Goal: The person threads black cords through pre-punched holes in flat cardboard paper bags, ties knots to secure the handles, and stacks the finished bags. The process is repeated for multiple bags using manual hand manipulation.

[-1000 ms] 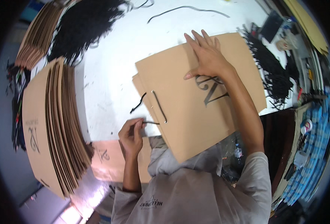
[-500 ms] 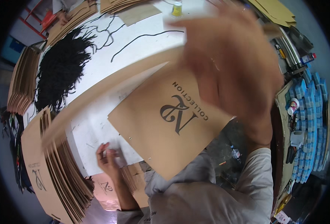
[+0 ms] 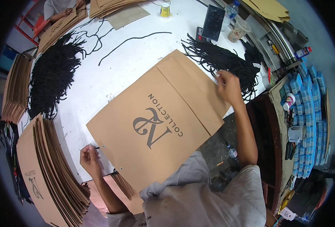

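A flat brown paper bag (image 3: 137, 113) with dark print lies slanted before me, its near corner over my lap. A folded flap shows at its right end, and two small eyelets line its left edge. Beside that edge, my left hand (image 3: 90, 160) is pinched, with a short black cord end (image 3: 97, 148) sticking out of its fingers toward an eyelet. My right hand (image 3: 230, 87) is at the near side of a bundle of black cords (image 3: 228, 60), its curled fingertips on a strand.
Another black cord pile (image 3: 56, 72) and stacked brown bags (image 3: 54, 170) are on the left. A phone (image 3: 213, 22), a plastic cup (image 3: 238, 31) and a bottle (image 3: 231, 13) stand behind the right bundle. A co-worker's hand (image 3: 61, 14) is at far left. Blue stacked pieces (image 3: 307, 121) line the right.
The bag, raised and blurred before, now lies flat. My right hand has gone from close in front of the camera down to the cord bundle. My left hand has moved left and closed.
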Available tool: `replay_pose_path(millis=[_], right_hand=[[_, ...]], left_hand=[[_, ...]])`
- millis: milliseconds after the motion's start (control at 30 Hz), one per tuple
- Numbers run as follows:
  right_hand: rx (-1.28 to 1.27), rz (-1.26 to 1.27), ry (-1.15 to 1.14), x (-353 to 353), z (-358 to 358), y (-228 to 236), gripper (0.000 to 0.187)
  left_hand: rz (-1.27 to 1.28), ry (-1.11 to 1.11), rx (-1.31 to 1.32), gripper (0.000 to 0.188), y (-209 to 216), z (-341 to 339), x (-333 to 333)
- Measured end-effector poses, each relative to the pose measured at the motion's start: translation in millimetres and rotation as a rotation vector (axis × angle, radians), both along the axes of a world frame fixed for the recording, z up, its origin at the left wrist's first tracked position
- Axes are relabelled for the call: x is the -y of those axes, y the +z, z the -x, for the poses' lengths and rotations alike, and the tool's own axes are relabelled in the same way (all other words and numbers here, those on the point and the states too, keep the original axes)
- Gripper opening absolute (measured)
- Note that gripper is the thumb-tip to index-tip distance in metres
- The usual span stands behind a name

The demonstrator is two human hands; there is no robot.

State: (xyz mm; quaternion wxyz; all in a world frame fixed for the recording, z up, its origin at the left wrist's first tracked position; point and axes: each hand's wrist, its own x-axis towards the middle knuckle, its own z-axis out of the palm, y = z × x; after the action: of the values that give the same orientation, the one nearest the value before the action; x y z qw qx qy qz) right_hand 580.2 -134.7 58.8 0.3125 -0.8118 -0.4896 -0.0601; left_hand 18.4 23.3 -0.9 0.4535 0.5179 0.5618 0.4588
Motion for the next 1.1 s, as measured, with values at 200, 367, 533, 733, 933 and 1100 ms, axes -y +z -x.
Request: replay_pose_path(millis=[200, 367, 533, 733, 933, 1100], right_hand=[[0.063, 0.043, -0.277, -5.8, -65.4, -33.3, 0.012], [-0.004, 0.211, -0.307, -17.6, -79.4, -31.8, 0.019], [0.087, 0.178, -0.254, -32.4, -69.2, -30.8, 0.021], [-0.012, -0.25, -0.114, -39.7, 7.6, -1.7, 0.017], [-0.418, -0.167, 0.636, -59.8, 200.8, 25.2, 0.02], [-0.593, -0.02, 0.869, -65.0, 281.6, -3.9, 0.013]], left_hand=[[0.05, -0.011, -0.202, 0.019, 3.6, 12.9, 22.3], [0.146, -0.034, -0.149, 0.022, 10.3, 2.5, 35.3], [0.165, -0.075, -0.076, 0.021, 12.4, -2.4, 37.7], [0.184, -0.152, -0.065, 0.02, 17.0, -18.8, 39.5], [0.334, -0.199, 0.185, 0.038, 28.9, -54.9, 70.9], [0.248, -0.279, 0.224, 0.043, 19.6, -65.9, 82.6]])
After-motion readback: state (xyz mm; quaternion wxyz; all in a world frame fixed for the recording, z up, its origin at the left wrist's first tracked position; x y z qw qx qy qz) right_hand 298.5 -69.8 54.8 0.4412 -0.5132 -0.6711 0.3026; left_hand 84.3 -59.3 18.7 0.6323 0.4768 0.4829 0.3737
